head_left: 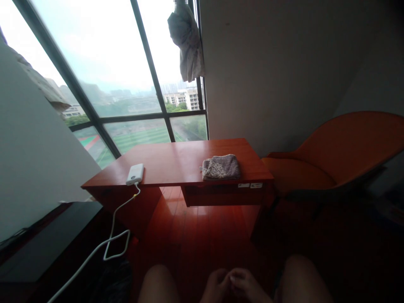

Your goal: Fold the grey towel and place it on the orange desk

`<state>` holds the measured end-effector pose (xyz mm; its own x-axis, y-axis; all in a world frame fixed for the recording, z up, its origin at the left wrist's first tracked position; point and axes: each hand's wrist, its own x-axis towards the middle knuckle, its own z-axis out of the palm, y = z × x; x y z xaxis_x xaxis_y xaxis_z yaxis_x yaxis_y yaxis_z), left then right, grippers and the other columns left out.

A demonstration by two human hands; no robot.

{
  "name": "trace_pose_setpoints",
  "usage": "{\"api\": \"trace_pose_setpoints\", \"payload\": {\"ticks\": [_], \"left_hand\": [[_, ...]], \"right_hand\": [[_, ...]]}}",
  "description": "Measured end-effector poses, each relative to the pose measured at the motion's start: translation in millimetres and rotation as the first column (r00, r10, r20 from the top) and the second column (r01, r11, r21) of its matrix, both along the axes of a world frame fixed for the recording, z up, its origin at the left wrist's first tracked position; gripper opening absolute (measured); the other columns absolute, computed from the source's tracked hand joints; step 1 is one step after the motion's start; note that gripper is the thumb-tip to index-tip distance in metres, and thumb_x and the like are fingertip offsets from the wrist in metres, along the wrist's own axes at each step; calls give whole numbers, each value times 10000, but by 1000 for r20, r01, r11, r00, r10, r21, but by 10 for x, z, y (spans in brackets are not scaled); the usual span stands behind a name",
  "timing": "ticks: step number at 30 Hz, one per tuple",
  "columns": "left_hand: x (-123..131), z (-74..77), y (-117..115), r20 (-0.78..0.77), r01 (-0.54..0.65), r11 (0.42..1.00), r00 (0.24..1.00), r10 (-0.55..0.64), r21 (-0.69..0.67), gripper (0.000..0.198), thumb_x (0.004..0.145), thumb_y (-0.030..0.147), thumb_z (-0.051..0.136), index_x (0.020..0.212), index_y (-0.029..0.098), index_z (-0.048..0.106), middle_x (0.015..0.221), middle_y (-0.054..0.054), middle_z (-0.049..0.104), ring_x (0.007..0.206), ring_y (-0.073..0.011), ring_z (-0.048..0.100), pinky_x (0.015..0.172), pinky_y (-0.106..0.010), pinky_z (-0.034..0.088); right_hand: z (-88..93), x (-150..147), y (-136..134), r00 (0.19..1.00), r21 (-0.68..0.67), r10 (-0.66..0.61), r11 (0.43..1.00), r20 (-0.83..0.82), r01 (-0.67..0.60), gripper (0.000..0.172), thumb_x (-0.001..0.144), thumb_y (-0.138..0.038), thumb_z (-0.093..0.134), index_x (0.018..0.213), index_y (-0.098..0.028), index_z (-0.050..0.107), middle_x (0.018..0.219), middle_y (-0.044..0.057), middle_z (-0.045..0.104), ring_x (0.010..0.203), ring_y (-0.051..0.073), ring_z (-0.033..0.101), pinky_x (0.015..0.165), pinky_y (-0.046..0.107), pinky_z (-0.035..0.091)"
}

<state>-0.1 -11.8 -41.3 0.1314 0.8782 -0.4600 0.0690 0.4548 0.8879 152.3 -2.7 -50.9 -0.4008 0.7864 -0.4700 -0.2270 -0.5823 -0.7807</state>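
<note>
My left hand [217, 284] and my right hand [244, 283] are together at the bottom centre, low between my knees. Their fingers are curled and the fingertips meet. No object shows in either hand, though the light there is dim. Beyond them stands a reddish-brown wooden desk [176, 160]. A folded grey-brown cloth [222, 167] with a pale pattern lies near its front edge, right of the middle. Toward the left end of the desk rests a white power bank [135, 173] with a white cable [115, 219] plugged into it. Both hands are well apart from these things.
An orange chair [347, 155] stands to the right of the desk. The cable trails down to the lower left, by a dark flat surface [53, 244]. A large window [110, 63] with a bunched curtain [187, 46] is behind the desk. Glossy wooden floor [195, 235] lies below.
</note>
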Motion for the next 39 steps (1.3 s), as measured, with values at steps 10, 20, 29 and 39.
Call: {"api": "trace_pose_setpoints", "payload": {"ticks": [10,20,29,39], "left_hand": [[-9,70,-7,-13,74,995,997,-73,68,478,708,632,652,698,154,656,673,-12,629,698,-173,563,663,-290,411],[-27,18,17,-66,86,992,995,-80,95,456,719,619,627,647,169,620,634,8,582,665,-148,510,647,-280,383],[-14,55,11,-24,94,991,995,-92,96,474,721,639,634,665,168,632,639,-3,600,672,-161,541,657,-285,398],[-35,-18,-6,-19,107,990,994,-106,97,510,741,656,627,748,151,692,721,-31,661,744,-182,577,719,-298,440]], "right_hand": [[-23,-73,-23,997,49,8,999,78,-12,566,502,-676,758,731,-162,704,577,-28,589,528,86,513,557,268,335],[-76,-72,-20,991,71,15,997,135,-25,624,488,-749,706,722,-171,683,584,-20,589,526,101,505,554,287,344],[-96,-70,-17,984,117,26,992,177,-47,653,559,-795,623,711,-161,655,604,-3,578,564,112,520,578,292,359],[64,-72,-50,968,216,45,971,247,-101,642,647,-810,512,694,-176,605,625,-9,535,599,126,492,621,320,343]]}}
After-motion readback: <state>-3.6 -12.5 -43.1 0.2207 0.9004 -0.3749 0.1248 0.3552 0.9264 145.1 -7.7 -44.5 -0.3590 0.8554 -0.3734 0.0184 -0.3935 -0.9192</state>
